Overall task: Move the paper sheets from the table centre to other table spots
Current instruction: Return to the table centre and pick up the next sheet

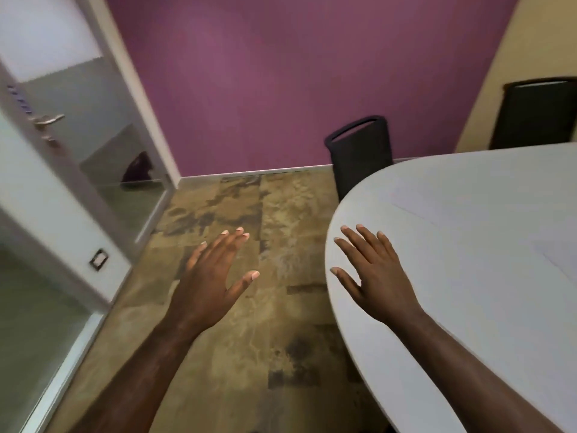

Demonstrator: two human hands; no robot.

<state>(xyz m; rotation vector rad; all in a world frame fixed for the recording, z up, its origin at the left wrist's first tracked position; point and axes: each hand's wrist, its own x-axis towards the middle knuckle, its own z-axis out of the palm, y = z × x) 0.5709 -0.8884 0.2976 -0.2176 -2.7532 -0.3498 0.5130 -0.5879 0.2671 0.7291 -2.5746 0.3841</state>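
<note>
From the head view, the left hand (212, 282) is spread flat, fingers splayed, holding nothing, above the tiled floor (249, 323) beside the tabletop (468, 307). The right hand (374, 276) is likewise splayed and empty over the tabletop's rounded edge. Faint pale paper sheets (559, 254) lie on the tabletop, right of that hand, hard to make out.

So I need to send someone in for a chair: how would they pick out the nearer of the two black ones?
Start at the pale rounded table on the right. One black chair stands at its far curved end, backed by the purple wall. Unlike the other chair, against the cream wall, it has a slot-like opening along its top.
</note>
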